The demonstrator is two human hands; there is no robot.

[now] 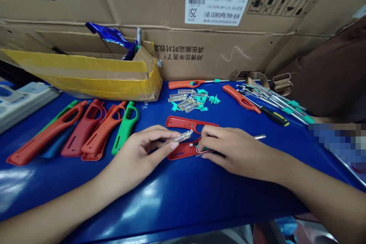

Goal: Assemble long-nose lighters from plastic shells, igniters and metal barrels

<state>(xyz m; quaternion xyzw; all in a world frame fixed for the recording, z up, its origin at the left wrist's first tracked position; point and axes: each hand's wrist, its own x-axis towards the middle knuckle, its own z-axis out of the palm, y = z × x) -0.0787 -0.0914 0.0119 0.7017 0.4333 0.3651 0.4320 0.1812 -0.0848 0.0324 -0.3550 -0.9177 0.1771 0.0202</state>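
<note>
My left hand [143, 148] pinches a small clear plastic part [183, 136] between thumb and fingers, just above a red handle shell [183, 151] lying on the blue table [177, 194]. My right hand [228, 146] presses down on the same shell's right end, its fingers closed on a thin metal rod with wires [259, 137]. A second red handle shell [190, 123] lies just behind both hands.
Red and green handle shells [85, 127] lie in a row at the left. A pile of clear and teal small parts [191, 100] sits behind the hands. Metal rods with teal tips [274, 101] and a screwdriver [274, 116] lie at the right. Cardboard boxes [94, 72] line the back.
</note>
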